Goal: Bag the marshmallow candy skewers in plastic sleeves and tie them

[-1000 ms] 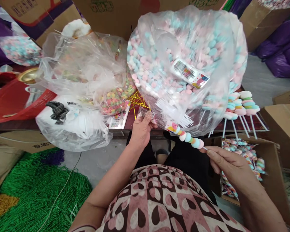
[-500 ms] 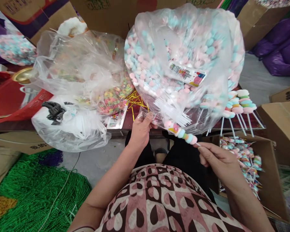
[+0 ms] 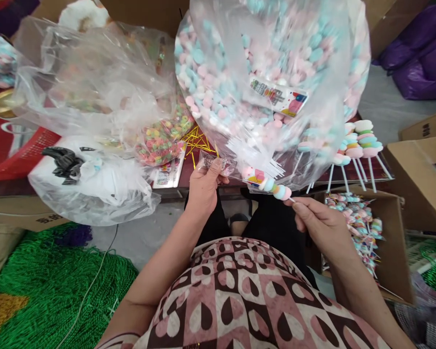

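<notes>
My right hand [image 3: 314, 220] pinches the stick of a candy skewer [image 3: 271, 183] threaded with pink, white and blue marshmallow pieces. Its tip sits inside the mouth of a small clear wrapper [image 3: 223, 164]. My left hand [image 3: 203, 183] is closed on that wrapper's other end, at the table's front edge. Just behind both hands bulges a huge clear bag of pastel marshmallows [image 3: 272, 77] with a printed label on it.
Finished skewers [image 3: 359, 145] lean at the table's right edge above a cardboard box [image 3: 392, 252] holding wrapped ones. A bag of ring candies [image 3: 160, 140], gold twist ties [image 3: 196, 143], a white-filled bag [image 3: 90, 179] and a red basket [image 3: 18, 155] lie left. Green netting [image 3: 51, 286] covers the floor.
My right hand has moved left and up, sliding the skewer further into the wrapper that my left hand keeps holding. The view has tilted down slightly.
</notes>
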Demonstrator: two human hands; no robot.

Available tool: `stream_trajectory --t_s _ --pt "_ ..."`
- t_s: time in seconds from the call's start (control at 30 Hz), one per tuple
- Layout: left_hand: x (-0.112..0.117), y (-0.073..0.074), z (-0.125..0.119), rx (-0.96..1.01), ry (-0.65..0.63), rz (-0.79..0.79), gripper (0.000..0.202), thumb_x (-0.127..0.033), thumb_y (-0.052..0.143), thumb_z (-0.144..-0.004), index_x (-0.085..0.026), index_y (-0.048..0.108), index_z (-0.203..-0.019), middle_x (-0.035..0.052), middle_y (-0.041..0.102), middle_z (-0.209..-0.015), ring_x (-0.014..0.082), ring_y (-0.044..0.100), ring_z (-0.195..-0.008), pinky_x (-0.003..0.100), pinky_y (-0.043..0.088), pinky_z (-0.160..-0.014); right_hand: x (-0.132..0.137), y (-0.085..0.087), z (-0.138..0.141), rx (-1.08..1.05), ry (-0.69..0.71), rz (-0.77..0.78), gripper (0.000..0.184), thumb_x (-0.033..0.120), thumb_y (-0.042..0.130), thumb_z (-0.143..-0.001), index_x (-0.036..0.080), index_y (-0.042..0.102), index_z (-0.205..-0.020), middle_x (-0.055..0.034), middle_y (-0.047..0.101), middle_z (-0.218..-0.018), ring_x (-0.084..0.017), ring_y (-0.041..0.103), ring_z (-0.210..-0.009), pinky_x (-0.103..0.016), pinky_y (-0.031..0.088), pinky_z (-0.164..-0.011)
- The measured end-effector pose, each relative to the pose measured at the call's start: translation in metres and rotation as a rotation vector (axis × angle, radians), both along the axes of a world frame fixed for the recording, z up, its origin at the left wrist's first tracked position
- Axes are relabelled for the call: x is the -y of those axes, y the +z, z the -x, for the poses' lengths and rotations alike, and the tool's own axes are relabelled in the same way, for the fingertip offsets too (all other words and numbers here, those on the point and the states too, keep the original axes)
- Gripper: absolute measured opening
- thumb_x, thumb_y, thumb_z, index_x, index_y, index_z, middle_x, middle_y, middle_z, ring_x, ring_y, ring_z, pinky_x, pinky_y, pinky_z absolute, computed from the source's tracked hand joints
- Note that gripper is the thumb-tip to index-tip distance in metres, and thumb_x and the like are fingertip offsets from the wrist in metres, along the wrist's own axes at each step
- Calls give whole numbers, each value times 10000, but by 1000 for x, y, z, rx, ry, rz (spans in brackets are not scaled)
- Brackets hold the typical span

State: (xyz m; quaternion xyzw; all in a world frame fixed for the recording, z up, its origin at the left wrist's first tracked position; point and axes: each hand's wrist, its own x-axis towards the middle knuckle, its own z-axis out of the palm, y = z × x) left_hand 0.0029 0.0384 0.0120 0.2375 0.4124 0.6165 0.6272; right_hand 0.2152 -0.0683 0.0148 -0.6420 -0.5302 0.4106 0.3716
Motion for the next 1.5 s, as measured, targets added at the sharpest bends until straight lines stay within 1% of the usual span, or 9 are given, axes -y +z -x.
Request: stream_trajectory --t_s 0.13,0.27,0.37,0.47,0.63,0.77,1.07,1.3,1.5 --pt "1 1 -2 0 -15 -9 250 -308 837 -655 -182 633 -727 -42 615 -611 74 559 -517 197 452 -505 -2 1 6 -20 93 38 300 473 634 -830 212 765 -903 24 552 -500 -106 485 -441 -227 407 -445" --pt "4 1 -4 -45 -43 -40 299 -392 831 -653 -176 631 -709 -34 615 -616 76 552 -521 206 473 -525 -3 -2 11 -67 -64 0 296 444 627 -839 200 761 -941 36 513 -492 -96 459 -439 -217 389 -433" --pt "7 4 -5 -1 -69 -44 292 -424 792 -702 -191 651 -807 5 694 -786 105 635 -634 220 514 -600 -2 -4 15 -63 47 29 261 397 634 -831 191 767 -920 42 495 -474 -89 442 -424 -216 366 -422" --pt "12 9 -6 94 -177 -13 319 -410 770 -734 -214 659 -960 51 726 -943 166 697 -765 274 548 -673 -2 -4 18 -91 45 38 256 383 630 -830 182 765 -911 49 473 -466 -84 425 -416 -216 346 -413" --pt "20 11 -15 203 -315 16 319 -384 774 -740 -182 678 -968 54 722 -845 208 708 -830 314 558 -737 -3 -6 24 -185 -6 53 283 406 617 -849 170 745 -940 59 468 -460 -77 415 -406 -213 334 -423" --pt "27 6 -26 272 -253 2 277 -390 740 -782 -182 652 -943 30 705 -840 192 707 -847 322 542 -812 -1 -10 32 -231 -99 54 329 414 580 -885 170 703 -1068 74 459 -444 -75 404 -400 -207 317 -434" --pt "40 6 -37 257 -234 16 288 -427 702 -812 -182 593 -917 23 702 -827 168 694 -834 329 521 -854 -6 -26 50 -475 11 182 379 468 568 -895 150 689 -1062 98 371 -398 -58 292 -357 -211 210 -404" --pt "30 5 -29 226 -202 22 305 -440 729 -778 -180 590 -853 3 680 -788 161 681 -794 304 521 -784 -7 -23 43 -312 46 122 418 454 599 -866 159 667 -1155 48 530 -536 -86 448 -446 -216 367 -446" --pt "35 1 -32 127 -313 9 260 -407 723 -786 -170 631 -843 22 697 -786 166 674 -854 298 486 -847 -8 -22 52 -319 25 123 398 462 545 -903 156 692 -1112 62 469 -477 -82 395 -422 -215 332 -431"
